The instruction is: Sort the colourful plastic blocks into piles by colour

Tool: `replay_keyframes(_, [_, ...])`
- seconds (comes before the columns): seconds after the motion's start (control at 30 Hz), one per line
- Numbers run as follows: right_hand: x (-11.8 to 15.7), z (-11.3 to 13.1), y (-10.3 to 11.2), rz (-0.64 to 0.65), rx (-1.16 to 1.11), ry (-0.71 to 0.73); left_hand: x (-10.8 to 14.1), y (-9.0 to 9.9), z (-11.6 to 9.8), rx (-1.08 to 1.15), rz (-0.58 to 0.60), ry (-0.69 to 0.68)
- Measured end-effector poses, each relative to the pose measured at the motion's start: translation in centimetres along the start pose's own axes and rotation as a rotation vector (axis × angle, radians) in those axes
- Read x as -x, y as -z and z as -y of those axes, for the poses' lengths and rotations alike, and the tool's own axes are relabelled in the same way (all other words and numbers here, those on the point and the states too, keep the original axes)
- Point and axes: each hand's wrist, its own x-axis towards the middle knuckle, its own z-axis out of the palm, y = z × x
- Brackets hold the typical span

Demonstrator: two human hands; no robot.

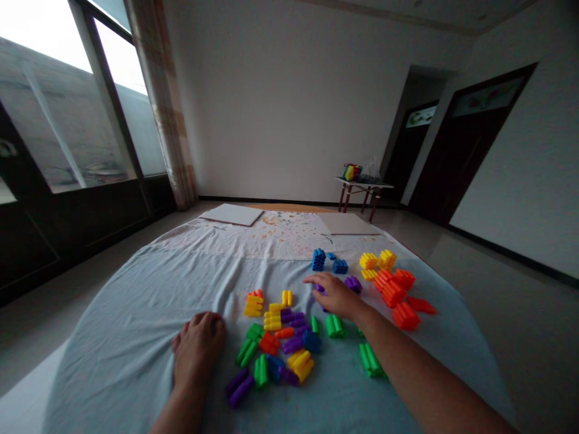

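My left hand [199, 346] rests palm down on the cloth, its fingers loosely bent and nothing visible in it. Close to its right lies a mixed pile of plastic building blocks, among them a green block [261, 370], a purple block [239, 387] and a yellow block [301, 365]. My right hand [335, 295] is over purple blocks [319, 288], index finger stretched out; it partly hides them, and whether it touches them is unclear. Another purple block [353, 284] lies just beyond it. Green blocks [335, 326] are below the hand and beside the forearm.
Sorted groups lie farther off: blue blocks [319, 260], yellow blocks [368, 261] and orange-red blocks [391, 290]. Two flat boards [233, 214] [348, 223] lie at the round table's far edge. A small side table [364, 184] stands by the wall. The light blue tablecloth [136, 325] is wrinkled.
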Motion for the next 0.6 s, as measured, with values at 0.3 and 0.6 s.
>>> replay_keyframes(0.3, [4.9, 4.8, -2.8, 0.186, 0.009, -0.056, 0.2, 0.0, -0.1, 0.004, -0.015, -0.011])
replay_keyframes(0.6, [6.2, 4.5, -3.0, 0.171, 0.026, -0.072, 0.4, 0.2, -0.3, 0.026, -0.021, -0.012])
